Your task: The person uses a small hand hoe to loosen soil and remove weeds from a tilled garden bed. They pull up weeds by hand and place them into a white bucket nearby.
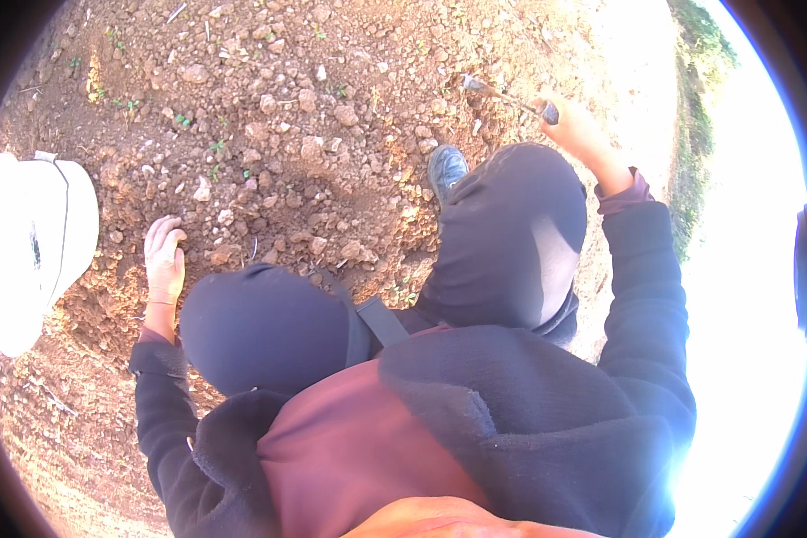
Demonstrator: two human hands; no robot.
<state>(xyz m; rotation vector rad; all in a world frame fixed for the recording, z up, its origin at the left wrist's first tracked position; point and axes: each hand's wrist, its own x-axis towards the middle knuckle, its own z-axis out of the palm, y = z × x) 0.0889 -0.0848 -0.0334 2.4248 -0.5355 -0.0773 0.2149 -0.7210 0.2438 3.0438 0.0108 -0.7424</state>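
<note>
My right hand [565,124] is closed around the handle of a small hand tool [501,94] with a metal head. The tool is held just above the soil, to the upper right, beyond my right knee; its exact kind cannot be told. Near the ground beside my left knee is my left hand [165,259], fingers bent and slightly apart, with nothing seen in it. Its fingertips are at the cloddy brown soil [296,168]; whether they touch it is unclear. Small green seedlings [183,121] grow among the clods.
A white container [74,222] with a thin dark handle or cord stands at the far left. My shoe [447,168] rests on the soil in front of my right knee. Green plants [693,134] line the right side, beside overexposed ground. A dark shape [805,269] shows at the right rim.
</note>
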